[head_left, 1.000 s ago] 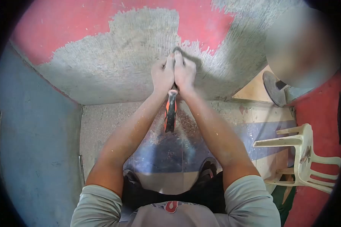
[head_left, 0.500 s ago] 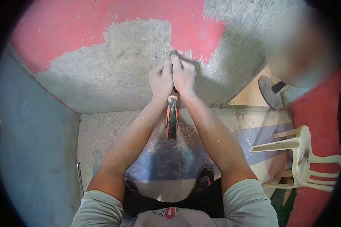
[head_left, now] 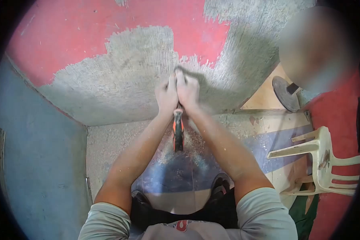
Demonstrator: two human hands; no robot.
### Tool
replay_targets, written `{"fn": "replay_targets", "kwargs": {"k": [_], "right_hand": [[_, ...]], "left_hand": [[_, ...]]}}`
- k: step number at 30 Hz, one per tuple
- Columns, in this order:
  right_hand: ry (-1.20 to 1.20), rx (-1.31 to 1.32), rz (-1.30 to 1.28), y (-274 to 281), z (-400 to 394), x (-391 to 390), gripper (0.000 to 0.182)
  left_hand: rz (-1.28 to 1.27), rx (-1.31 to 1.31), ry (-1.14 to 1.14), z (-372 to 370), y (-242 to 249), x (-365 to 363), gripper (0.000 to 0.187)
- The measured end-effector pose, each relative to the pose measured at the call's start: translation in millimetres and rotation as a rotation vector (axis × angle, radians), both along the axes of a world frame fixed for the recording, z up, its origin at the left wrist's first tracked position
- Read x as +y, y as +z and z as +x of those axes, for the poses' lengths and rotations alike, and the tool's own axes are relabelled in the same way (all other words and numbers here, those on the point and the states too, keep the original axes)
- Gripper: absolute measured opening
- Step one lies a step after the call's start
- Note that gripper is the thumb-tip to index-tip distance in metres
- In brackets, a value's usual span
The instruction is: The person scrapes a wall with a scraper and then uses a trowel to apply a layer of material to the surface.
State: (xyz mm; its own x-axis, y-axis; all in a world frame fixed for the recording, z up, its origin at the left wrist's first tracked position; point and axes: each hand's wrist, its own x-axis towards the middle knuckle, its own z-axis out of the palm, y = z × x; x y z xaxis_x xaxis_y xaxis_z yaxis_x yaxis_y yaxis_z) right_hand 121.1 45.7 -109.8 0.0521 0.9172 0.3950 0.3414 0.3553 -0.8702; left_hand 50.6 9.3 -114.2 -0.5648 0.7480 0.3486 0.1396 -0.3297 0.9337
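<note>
My left hand [head_left: 166, 96] and my right hand [head_left: 189, 92] are side by side, closed together around the blade end of a scraper [head_left: 179, 134]. Its black-and-orange handle sticks out below my wrists toward me, while the fingers hide most of the blade. The tip presses at the rough, bare grey part of the wall [head_left: 138, 50], just under the ragged lower edge of the pink paint [head_left: 194, 34]. Pale dust coats both hands and forearms.
Paint flakes litter the tiled floor [head_left: 116, 140] below the wall. A blue wall [head_left: 48, 148] rises at left. On the right are a cream plastic chair [head_left: 322, 160], a round stand base [head_left: 285, 94] and a red wall [head_left: 336, 120]. My shoes [head_left: 222, 184] are below.
Both hands and the scraper have drawn a little down the wall, away from the pink paint's edge. The whole view has also shifted slightly. The grip stays the same.
</note>
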Motion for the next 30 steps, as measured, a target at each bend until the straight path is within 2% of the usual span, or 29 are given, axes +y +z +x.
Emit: {"fn": "replay_targets", "kwargs": {"k": [1,4,7,10,13,16,19,22,23,26,27,30], "right_hand": [[0.025,0.001,-0.142,-1,4,-7,0.052],[0.048,0.019,-0.192,2,8,-7,0.053],[0.055,0.093,-0.129,8,6,-9,0.051],[0.051,0.134,-0.039,14,3,-6,0.049],[-0.022,0.078,0.117,-1,0,1,0.051],[0.046,0.094,-0.066,3,6,-7,0.052],[0.053,0.077,0.024,32,5,2,0.051],[0.066,0.152,0.057,18,2,6,0.049],[0.049,0.138,0.045,6,2,7,0.048],[0.02,0.15,0.006,-11,2,-5,0.047],[0.018,0.105,0.047,-10,2,0,0.049],[0.077,0.106,0.082,48,3,1,0.05]], "left_hand": [[-0.033,-0.057,-0.012,4,-8,-4,0.036],[-0.09,-0.118,-0.021,6,-12,-3,0.034],[-0.123,-0.005,-0.034,0,-4,-5,0.034],[-0.028,-0.058,-0.007,4,4,1,0.034],[-0.012,-0.038,-0.017,3,-10,5,0.034],[0.006,-0.097,-0.001,10,-9,2,0.035],[-0.013,-0.012,-0.019,0,18,9,0.035],[0.054,-0.038,-0.062,3,18,5,0.041],[0.12,0.134,0.015,1,5,7,0.04],[0.043,-0.043,-0.002,5,-28,9,0.038],[-0.038,-0.027,-0.025,3,-15,5,0.035],[0.039,0.025,-0.032,-3,34,9,0.033]]}}
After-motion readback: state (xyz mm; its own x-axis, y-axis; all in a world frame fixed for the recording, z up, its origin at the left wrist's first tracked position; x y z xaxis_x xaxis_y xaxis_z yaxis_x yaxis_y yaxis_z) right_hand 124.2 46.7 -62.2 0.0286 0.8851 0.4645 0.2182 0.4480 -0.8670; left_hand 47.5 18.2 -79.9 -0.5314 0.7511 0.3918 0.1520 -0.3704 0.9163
